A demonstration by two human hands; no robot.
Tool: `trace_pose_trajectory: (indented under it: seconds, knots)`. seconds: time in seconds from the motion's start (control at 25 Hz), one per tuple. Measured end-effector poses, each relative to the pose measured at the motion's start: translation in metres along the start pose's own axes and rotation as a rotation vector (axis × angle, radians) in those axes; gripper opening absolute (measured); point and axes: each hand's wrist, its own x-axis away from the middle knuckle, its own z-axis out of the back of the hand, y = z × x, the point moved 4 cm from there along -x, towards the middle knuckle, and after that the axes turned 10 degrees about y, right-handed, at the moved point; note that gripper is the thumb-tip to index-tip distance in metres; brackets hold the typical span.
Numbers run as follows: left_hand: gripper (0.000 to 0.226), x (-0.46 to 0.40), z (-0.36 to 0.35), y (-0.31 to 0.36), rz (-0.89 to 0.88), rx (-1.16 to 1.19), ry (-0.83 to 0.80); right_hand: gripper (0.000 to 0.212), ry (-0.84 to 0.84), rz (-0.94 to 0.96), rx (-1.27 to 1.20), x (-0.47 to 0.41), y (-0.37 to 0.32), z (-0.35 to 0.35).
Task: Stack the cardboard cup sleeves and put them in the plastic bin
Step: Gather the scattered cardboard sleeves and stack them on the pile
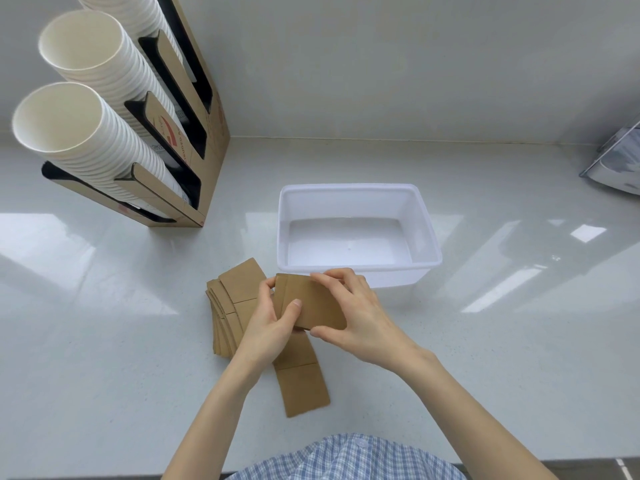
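Both hands hold a small stack of brown cardboard cup sleeves [313,301] just above the counter, in front of the bin. My left hand [273,318] grips the stack's left end with the thumb on top. My right hand [353,313] pinches its right side, fingers on the far edge and thumb at the near corner. A fanned pile of more sleeves [230,303] lies on the counter to the left, partly under my left hand. One single sleeve [301,379] lies flat below my hands. The translucent white plastic bin [429,244] stands just behind, with nothing inside.
A cardboard dispenser [211,140] with stacks of white paper cups [90,109] stands at the back left. A clear plastic item [616,161] sits at the right edge. The glossy white counter [104,341] meets a wall behind and ends near my checked shirt.
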Motion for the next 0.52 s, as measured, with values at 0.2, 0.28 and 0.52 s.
trace_pose_trajectory:
  seconds: [0.2,0.28,0.52]
  knots:
    - [0.028,-0.009,0.028,-0.001,-0.012,0.028,0.124,0.044,0.324,-0.160,-0.170,0.008,0.012,0.007]
    - [0.029,-0.011,0.039,-0.003,-0.026,0.052,0.165,0.040,0.305,-0.240,-0.160,0.012,0.015,-0.001]
    - [0.028,-0.012,0.058,-0.007,-0.023,0.057,0.234,0.062,-0.058,-0.325,0.092,0.027,0.010,-0.053]
